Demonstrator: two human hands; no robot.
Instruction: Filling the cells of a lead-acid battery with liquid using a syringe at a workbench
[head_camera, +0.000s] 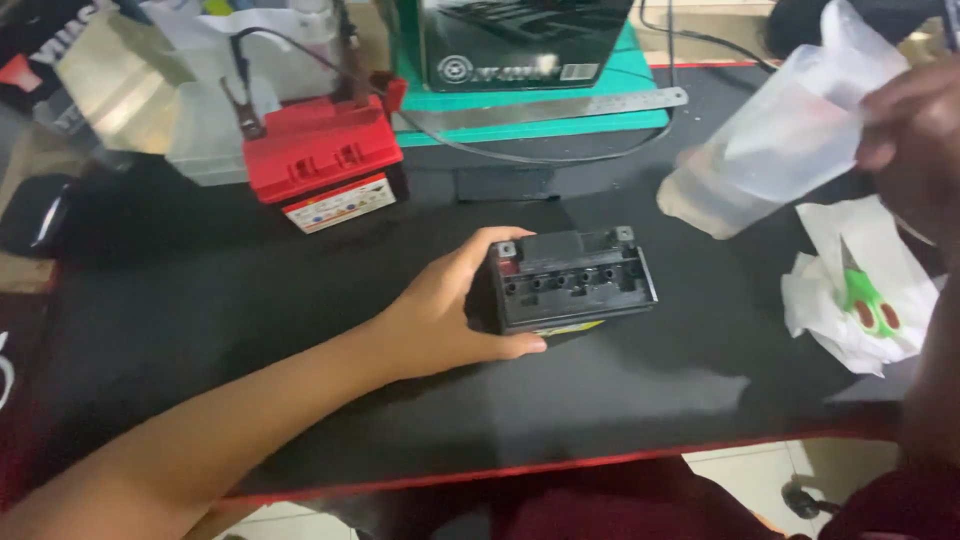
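Black mat (200, 300): hands grip battery (572, 280), plastic container (790, 130).

— What have you got under your left hand (440, 315)?
— A black battery (570, 277), boxy, top up on the dark mat, with a row of small open holes along its top. Your fingers wrap its left end.
— And your right hand (915, 140)?
— It holds a clear plastic container (775, 150), tilted, its base low, above and to the right of the battery, apart from it.

Matt black plastic battery (572, 280) (ridged top); translucent, soft plastic container (775, 140).
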